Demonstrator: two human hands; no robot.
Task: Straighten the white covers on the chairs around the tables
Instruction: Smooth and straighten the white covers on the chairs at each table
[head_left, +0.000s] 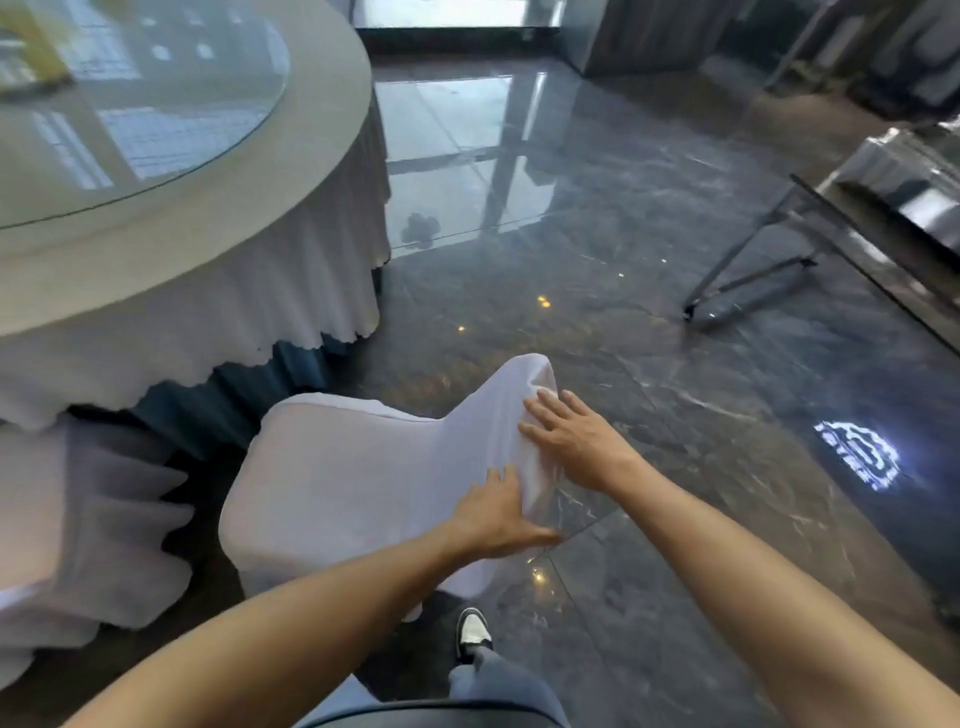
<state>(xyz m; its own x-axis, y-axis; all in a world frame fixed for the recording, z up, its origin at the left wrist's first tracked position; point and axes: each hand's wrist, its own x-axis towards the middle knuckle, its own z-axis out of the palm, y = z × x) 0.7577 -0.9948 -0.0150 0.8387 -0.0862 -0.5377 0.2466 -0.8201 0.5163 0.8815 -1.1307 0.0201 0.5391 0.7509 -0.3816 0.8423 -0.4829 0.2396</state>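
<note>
A chair in a white cover (353, 483) stands in front of me, its seat toward the round table (171, 270). Its backrest top (519, 384) points to the right. My right hand (571, 441) lies flat on the backrest cloth, fingers spread. My left hand (493, 512) rests on the lower edge of the same backrest, fingers on the fabric and thumb pointing right. Folds of cloth bunch between the two hands. A second white-covered chair (78, 525) is at the left, with wrinkled fabric.
The round table has a pale draped cloth and a glass turntable (130, 104). The dark polished stone floor (649, 364) stretches to the right. A metal-legged glass table (831, 228) stands at the right. My shoe (472, 631) is below the chair.
</note>
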